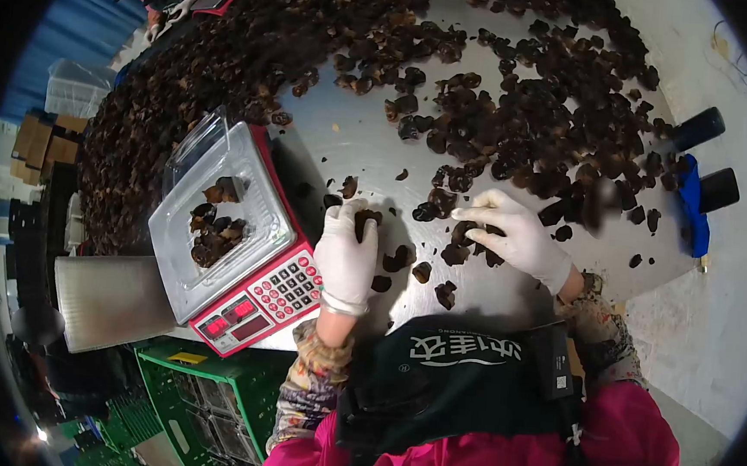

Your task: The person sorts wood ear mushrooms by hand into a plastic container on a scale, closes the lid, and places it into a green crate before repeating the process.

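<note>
Both hands wear white gloves. My left hand (346, 257) is just right of the scale, its fingers curled around a dark piece of wood ear mushroom (365, 222). Over a few more pieces (455, 253) on the metal table, my right hand (520, 237) has its fingers bent in and a dark piece partly hidden under them. On the red and white digital scale (251, 311) rests an open clear plastic box (265, 234) holding a small heap of wood ear mushroom (215, 237). The scale's red digits are too small to read.
A large spread of mushroom (520, 113) covers the far table (438, 56). Stacked clear lids or trays (104, 301) stand left of the scale, above a green crate (198, 394). Dark bottle-like objects (699, 128) and a blue cloth (694, 208) lie right. Another person's gloved hand (178, 13) is far left.
</note>
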Action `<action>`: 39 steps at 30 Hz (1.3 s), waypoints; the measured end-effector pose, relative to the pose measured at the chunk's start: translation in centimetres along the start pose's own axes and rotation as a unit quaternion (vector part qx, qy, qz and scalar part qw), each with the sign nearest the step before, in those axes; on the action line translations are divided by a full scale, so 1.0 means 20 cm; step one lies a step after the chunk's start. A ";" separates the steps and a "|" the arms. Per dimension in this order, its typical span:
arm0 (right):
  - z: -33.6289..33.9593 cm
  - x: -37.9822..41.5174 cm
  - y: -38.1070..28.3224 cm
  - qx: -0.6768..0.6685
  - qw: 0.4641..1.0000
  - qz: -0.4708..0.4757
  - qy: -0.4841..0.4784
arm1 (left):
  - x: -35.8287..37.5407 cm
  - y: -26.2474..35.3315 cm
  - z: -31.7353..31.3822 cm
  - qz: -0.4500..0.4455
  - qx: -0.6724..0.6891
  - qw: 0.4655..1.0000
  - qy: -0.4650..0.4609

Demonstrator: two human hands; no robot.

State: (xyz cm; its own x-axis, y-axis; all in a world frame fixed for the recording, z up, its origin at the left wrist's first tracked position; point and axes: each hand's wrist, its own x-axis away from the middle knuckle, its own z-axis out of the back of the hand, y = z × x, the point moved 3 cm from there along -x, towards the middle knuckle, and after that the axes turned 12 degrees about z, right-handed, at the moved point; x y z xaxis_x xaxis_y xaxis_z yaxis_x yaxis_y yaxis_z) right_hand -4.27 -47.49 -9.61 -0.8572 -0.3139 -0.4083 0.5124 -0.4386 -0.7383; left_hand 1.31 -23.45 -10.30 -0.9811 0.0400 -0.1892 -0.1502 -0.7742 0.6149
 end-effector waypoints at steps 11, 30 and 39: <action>0.13 0.03 -0.01 -0.177 0.976 -0.126 -0.027 | 0.25 0.00 0.19 0.218 0.442 0.812 -0.313; -0.05 0.03 -0.06 -0.046 0.996 -0.069 -0.018 | 0.37 0.10 0.06 0.304 0.466 0.712 -0.427; -0.22 -0.12 -0.41 0.064 0.975 0.193 -0.093 | 0.45 -0.03 -0.05 0.345 0.618 0.579 -0.403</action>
State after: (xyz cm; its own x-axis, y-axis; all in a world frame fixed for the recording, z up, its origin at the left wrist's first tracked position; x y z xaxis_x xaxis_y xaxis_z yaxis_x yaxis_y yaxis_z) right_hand -6.62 -39.34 -4.84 -0.5816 -0.6184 -0.5285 0.8069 -0.3560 -0.4714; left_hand -7.35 -23.27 -13.04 -0.5220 0.6590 0.5414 0.8291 0.2432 0.5034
